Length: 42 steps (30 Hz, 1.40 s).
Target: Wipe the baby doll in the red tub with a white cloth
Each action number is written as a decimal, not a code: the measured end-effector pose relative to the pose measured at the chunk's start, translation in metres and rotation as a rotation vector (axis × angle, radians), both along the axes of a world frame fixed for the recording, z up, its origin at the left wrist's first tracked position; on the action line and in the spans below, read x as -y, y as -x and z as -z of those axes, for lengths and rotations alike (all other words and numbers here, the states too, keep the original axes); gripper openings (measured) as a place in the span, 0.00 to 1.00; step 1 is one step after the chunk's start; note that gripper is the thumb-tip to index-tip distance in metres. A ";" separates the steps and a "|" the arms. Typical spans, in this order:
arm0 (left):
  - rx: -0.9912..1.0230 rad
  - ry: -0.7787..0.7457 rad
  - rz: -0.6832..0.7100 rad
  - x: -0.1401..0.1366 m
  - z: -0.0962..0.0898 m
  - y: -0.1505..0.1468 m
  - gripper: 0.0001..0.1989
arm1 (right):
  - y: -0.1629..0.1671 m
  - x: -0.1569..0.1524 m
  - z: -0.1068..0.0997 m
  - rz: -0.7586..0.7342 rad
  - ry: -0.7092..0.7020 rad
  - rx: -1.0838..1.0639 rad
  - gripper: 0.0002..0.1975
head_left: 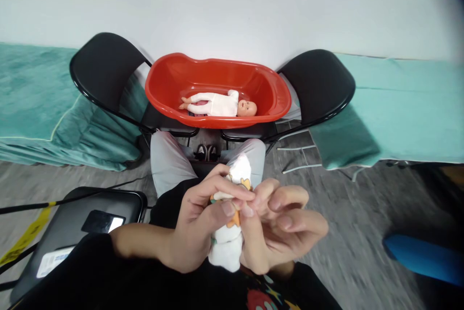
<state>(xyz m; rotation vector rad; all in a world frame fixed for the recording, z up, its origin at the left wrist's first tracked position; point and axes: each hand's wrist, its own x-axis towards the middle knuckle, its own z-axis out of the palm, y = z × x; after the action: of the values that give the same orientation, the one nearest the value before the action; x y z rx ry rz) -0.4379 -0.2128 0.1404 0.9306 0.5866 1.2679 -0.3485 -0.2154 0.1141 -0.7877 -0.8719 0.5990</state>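
A bunched white cloth with orange, yellow and green prints [226, 251] is held up close in front of my lap. My left hand [197, 218] pinches it between thumb and fingers from the left. On the other side, my right hand [281, 225] grips it with thumb and forefinger, its other fingers loosely curled away. The fingertips of both hands meet at the cloth's middle and hide part of it. Beyond my hands, a baby doll in white clothes [223, 105] lies on its back in a red baby bathtub [279, 97], head to the right.
The tub rests on two black folding chairs [105, 71] [319, 85]. Green-covered beds stand at left [32, 92] and right [409, 107]. A black seat with a phone [99, 221] is at my left, a blue object [422, 258] at lower right.
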 end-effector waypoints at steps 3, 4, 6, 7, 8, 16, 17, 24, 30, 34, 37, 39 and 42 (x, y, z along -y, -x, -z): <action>0.007 0.018 -0.014 0.001 -0.001 -0.001 0.07 | 0.005 -0.004 -0.011 0.149 -0.139 0.063 0.20; 0.014 0.017 -0.012 0.002 -0.002 -0.001 0.07 | 0.007 -0.005 -0.015 0.155 -0.156 0.066 0.20; 0.026 0.008 0.007 0.003 -0.002 0.000 0.07 | 0.012 -0.006 -0.021 0.177 -0.186 0.056 0.21; 0.028 0.001 0.021 0.003 -0.002 0.000 0.07 | 0.013 -0.006 -0.023 0.194 -0.195 0.065 0.22; 0.028 -0.004 0.034 0.003 -0.002 0.000 0.07 | 0.015 -0.006 -0.026 0.216 -0.198 0.084 0.22; 0.123 -0.108 0.084 0.004 -0.002 -0.003 0.08 | 0.012 0.000 -0.032 0.243 -0.272 0.226 0.25; 0.127 -0.115 0.092 0.004 -0.001 -0.003 0.08 | 0.013 0.001 -0.031 0.231 -0.275 0.209 0.26; 0.068 -0.201 0.070 0.004 0.003 -0.001 0.09 | 0.024 -0.003 -0.029 0.346 -0.355 0.066 0.26; -0.096 -0.323 0.049 -0.005 0.002 0.006 0.10 | 0.012 -0.007 -0.029 0.254 -0.318 0.062 0.25; -0.166 -0.409 -0.097 -0.010 -0.001 0.011 0.07 | 0.002 -0.011 -0.024 0.077 -0.383 0.064 0.20; -0.222 -0.464 -0.171 -0.012 -0.003 0.015 0.07 | 0.003 -0.009 -0.025 0.055 -0.382 0.024 0.22; -0.260 -0.501 -0.166 -0.012 -0.004 0.017 0.08 | 0.004 -0.007 -0.029 0.053 -0.352 -0.005 0.22; -0.303 -0.554 -0.123 -0.012 -0.006 0.017 0.10 | 0.001 -0.004 -0.034 -0.028 -0.307 -0.020 0.21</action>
<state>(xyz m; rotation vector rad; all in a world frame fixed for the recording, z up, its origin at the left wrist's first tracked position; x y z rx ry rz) -0.4553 -0.2003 0.1461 1.5859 0.5395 1.4423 -0.3492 -0.2109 0.1483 -0.4921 -0.9311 0.4820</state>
